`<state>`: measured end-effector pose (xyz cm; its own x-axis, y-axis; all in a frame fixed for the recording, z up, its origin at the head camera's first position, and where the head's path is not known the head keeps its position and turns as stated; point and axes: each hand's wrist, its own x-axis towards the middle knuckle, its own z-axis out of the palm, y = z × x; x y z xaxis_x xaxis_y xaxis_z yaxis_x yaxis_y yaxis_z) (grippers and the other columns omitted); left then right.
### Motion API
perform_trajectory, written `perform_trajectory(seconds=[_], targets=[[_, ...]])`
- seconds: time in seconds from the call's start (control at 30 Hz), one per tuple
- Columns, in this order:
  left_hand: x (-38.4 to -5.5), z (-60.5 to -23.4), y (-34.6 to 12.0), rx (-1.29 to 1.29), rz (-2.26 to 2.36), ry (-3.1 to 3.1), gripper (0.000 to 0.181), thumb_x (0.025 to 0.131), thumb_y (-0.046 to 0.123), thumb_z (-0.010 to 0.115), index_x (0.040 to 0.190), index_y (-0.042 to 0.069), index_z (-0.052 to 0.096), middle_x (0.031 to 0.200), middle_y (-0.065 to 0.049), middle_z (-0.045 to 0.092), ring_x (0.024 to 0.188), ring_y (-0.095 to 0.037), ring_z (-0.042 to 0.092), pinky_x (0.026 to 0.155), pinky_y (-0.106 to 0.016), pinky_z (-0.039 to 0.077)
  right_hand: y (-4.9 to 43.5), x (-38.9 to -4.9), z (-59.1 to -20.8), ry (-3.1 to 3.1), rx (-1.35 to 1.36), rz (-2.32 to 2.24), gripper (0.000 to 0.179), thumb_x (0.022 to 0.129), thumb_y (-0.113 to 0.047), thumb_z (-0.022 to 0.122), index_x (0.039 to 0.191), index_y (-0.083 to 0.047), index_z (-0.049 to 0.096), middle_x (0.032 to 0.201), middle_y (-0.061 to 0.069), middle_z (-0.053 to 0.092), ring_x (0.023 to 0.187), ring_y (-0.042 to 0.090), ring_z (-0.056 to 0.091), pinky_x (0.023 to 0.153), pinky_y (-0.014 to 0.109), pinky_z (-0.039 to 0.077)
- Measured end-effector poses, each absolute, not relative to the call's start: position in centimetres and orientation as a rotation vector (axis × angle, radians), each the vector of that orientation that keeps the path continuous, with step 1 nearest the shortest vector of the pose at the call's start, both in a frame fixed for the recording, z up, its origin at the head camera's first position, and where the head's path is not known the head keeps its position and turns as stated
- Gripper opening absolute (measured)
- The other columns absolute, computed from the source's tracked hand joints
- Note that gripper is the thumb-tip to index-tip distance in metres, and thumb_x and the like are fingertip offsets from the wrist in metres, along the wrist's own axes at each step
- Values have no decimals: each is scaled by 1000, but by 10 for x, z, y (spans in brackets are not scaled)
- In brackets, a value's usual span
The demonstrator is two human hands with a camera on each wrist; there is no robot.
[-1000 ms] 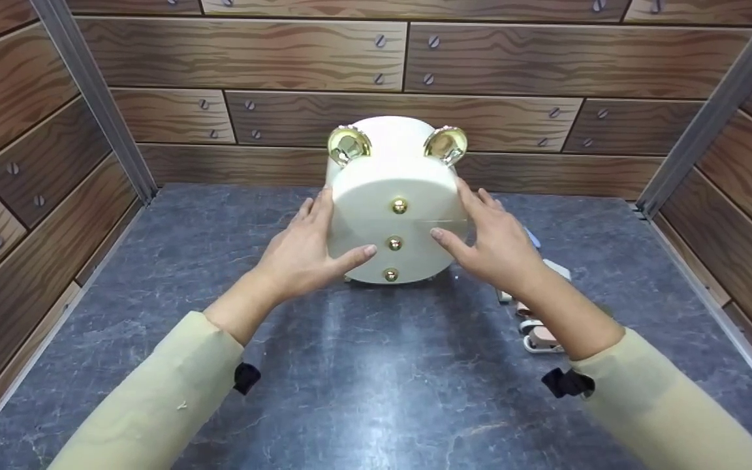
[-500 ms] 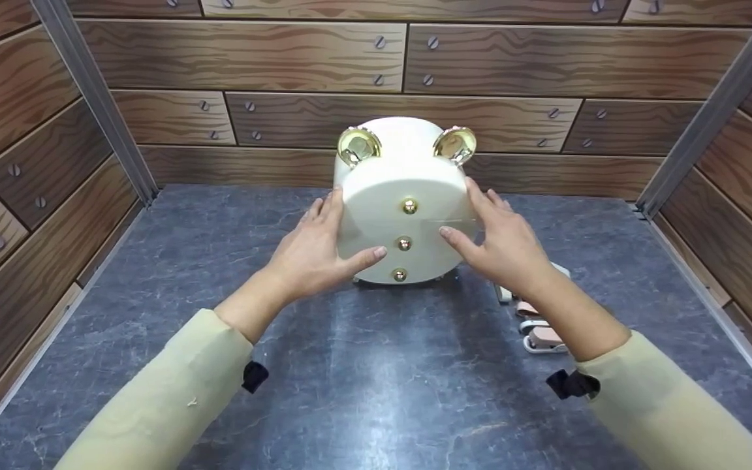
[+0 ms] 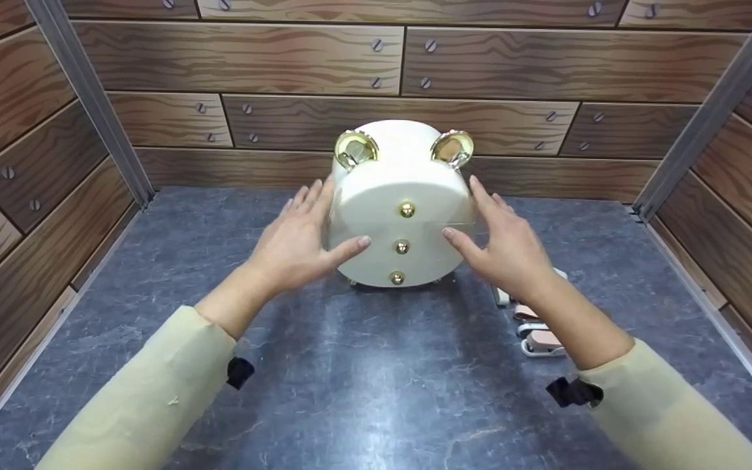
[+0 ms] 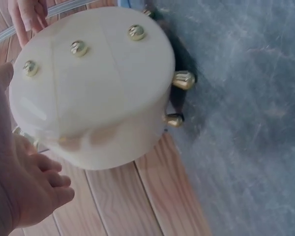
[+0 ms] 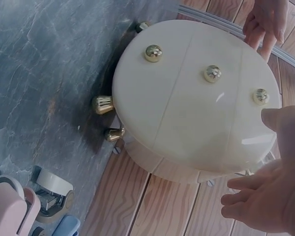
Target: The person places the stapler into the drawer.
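A cream rounded box (image 3: 373,225) stands on the dark marbled tabletop. Its front bears three gold knobs (image 3: 402,247) in a vertical row, and seam lines cross that face. Two gold ear-shaped pieces (image 3: 354,149) sit on top; short gold feet (image 4: 184,79) show underneath. My left hand (image 3: 294,245) is beside the box's left side, fingers extended and thumb in front of its face. At the right side my right hand (image 3: 510,248) mirrors it with fingers extended. Whether either hand's fingertips touch the box I cannot tell.
Several small pink and white things that look like staplers (image 3: 544,343) lie on the right, partly behind my right forearm. The right wrist view also shows a blue item (image 5: 66,226) among them. Wood-patterned walls (image 3: 311,59) enclose the tabletop.
The box shifted slightly right between the first two frames, with both hands alongside it. Since then my left hand has moved a little left, away from the box's face.
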<state>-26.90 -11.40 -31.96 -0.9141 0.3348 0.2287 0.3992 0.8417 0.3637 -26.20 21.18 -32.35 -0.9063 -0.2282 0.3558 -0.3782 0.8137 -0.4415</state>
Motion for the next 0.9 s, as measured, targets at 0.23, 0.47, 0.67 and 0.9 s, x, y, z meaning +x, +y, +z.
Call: perform_trajectory(seconds=[0.23, 0.47, 0.67, 0.9], targets=[[-284, -289, -112, -581, -616, -2794, 111, 95, 84, 46, 173, 15, 6, 177, -11, 7, 162, -37, 7, 131, -53, 12, 207, -254, -319, -2502, 522, 782, 79, 102, -39, 73, 167, -12, 37, 160, 16, 49, 145, 45, 48, 119, 63, 38], [-302, -261, -101, -627, -547, -2798, 110, 94, 86, 43, 173, 17, 8, 178, -7, 7, 163, -35, 6, 132, -46, 10, 196, -245, -317, -2337, 699, 800, 70, 99, -29, 78, 161, -12, 48, 134, 15, 71, 83, 29, 77, 80, 44, 63], [-312, -249, -95, -650, -476, -2843, 106, 97, 84, 40, 173, 19, 7, 178, -5, 6, 163, -37, 4, 132, -47, 8, 188, -245, -321, -2373, 812, 919, 64, 101, -28, 76, 159, -13, 51, 121, 15, 77, 70, 17, 75, 64, 35, 64], [-321, -245, -93, -661, -420, -2860, 99, 99, 80, 40, 173, 19, 15, 178, -4, 12, 163, -37, 8, 132, -49, 13, 179, -255, -327, -2428, 817, 1133, 55, 102, -23, 74, 154, -10, 58, 113, 11, 79, 105, 22, 76, 94, 42, 62]])
